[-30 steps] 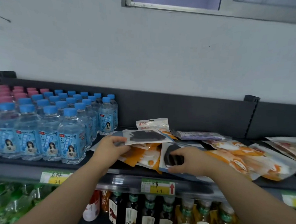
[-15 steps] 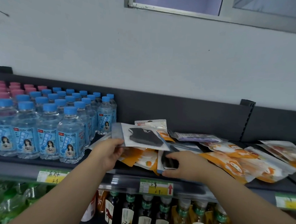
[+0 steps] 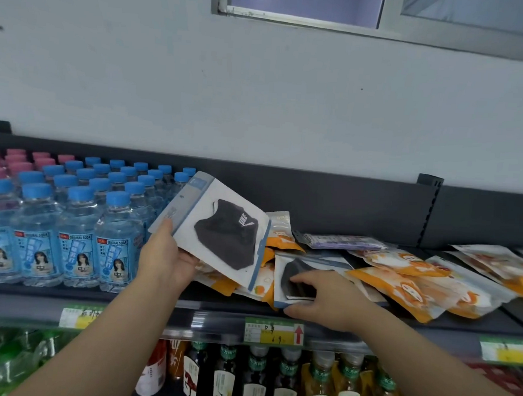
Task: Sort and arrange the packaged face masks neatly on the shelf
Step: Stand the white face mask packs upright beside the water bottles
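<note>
My left hand (image 3: 166, 261) grips a white and blue packet with a black mask (image 3: 221, 229) by its lower left corner, lifted and tilted above the shelf (image 3: 95, 294). My right hand (image 3: 324, 299) rests on a second black mask packet (image 3: 292, 279) lying flat on the shelf, thumb under its front edge and fingers on top. Orange and white mask packets (image 3: 401, 286) lie scattered and overlapping to the right and under the lifted packet. A purple packet (image 3: 343, 242) lies near the back.
Rows of blue-capped soda water bottles (image 3: 77, 232) fill the shelf's left side, with pink-capped ones (image 3: 14, 158) behind. A dark back panel (image 3: 345, 203) closes the shelf. Price tags (image 3: 272, 331) line the front rail. Tea bottles (image 3: 288, 383) stand on the shelf below.
My left hand has raised the black mask packet off the pile and tipped it up toward me. My right hand has stayed on the second black mask packet, sliding slightly forward.
</note>
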